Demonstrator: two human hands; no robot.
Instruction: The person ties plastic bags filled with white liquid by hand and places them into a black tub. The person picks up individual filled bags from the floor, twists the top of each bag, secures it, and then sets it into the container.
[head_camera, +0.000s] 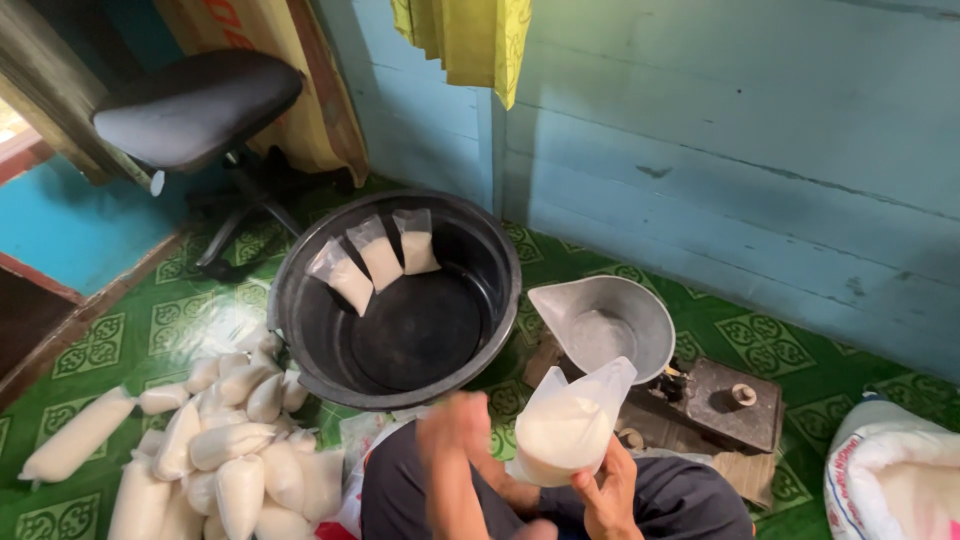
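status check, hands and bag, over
Right hand gripping filled clear bag from below. Left hand blurred beside it, grip unclear. Nothing in the way.

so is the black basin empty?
No, three small filled bags lean against the inner wall of the basin.

A: What's worn? 
B: Dark grey trousers (690, 500) over both legs, soft cloth, plain. 
A: Sleeves? 
B: None showing; forearms bare. Left hand (455, 425) blurred, right hand (608, 495) bare, no rings seen.
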